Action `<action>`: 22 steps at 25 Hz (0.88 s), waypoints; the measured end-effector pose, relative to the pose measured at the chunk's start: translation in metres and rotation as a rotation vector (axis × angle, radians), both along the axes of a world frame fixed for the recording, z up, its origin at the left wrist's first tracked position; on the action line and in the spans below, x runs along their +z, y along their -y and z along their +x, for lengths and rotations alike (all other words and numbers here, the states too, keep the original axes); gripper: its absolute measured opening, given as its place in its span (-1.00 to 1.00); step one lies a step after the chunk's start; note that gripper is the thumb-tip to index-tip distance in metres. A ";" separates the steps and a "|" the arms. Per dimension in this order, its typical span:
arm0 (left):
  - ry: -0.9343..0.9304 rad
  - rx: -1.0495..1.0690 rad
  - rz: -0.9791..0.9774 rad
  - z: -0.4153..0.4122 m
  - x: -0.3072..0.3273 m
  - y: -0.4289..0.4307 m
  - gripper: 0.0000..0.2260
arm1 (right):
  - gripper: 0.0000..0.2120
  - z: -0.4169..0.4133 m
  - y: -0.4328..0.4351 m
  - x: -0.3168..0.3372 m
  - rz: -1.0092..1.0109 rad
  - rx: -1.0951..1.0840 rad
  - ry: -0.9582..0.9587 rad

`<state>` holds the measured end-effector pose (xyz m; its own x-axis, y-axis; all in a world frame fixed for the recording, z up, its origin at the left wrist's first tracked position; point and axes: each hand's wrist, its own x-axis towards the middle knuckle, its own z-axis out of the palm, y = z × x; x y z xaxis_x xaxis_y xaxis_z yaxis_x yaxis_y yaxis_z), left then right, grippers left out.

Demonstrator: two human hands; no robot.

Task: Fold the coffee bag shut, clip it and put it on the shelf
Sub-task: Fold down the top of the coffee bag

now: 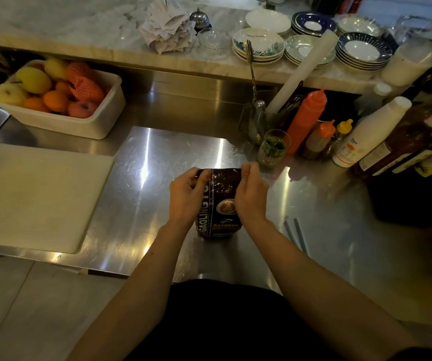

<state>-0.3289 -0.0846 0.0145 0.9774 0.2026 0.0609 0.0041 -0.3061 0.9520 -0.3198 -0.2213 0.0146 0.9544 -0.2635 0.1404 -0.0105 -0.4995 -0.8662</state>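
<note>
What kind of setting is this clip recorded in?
Probably a café or restaurant prep counter: a stainless steel worktop, stacked plates and saucers on a marble ledge beside a service bell and a bundle of paper slips, plus squeeze sauce bottles. Both hands hold a coffee bag.

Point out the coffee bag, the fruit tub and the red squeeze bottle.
coffee bag (218, 204): head view, on its printed front between the hands.
fruit tub (79, 125): head view, on its white front wall.
red squeeze bottle (305, 119): head view, on its body.
</note>
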 end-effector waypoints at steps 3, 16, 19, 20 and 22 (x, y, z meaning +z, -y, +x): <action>-0.007 -0.038 -0.092 -0.001 -0.003 0.000 -0.87 | -0.79 0.005 0.000 0.000 -0.012 -0.007 -0.016; -0.066 -0.039 -0.293 0.023 0.009 -0.003 -0.88 | -0.83 0.028 0.020 0.010 0.239 0.197 -0.185; -0.106 -0.180 -0.296 0.026 0.014 -0.007 -0.85 | -0.78 0.034 0.023 0.013 0.195 0.178 -0.177; -0.120 -0.216 -0.280 0.026 0.015 -0.008 -0.81 | -0.76 0.036 0.023 0.013 0.207 0.171 -0.176; -0.115 -0.211 -0.268 0.026 0.013 -0.009 -0.78 | -0.72 0.037 0.021 0.011 0.232 0.167 -0.180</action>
<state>-0.3026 -0.0752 0.0276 0.9968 -0.0109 -0.0795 0.0788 -0.0507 0.9956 -0.2825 -0.2427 0.0254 0.9911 -0.1067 -0.0798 -0.1083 -0.2972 -0.9486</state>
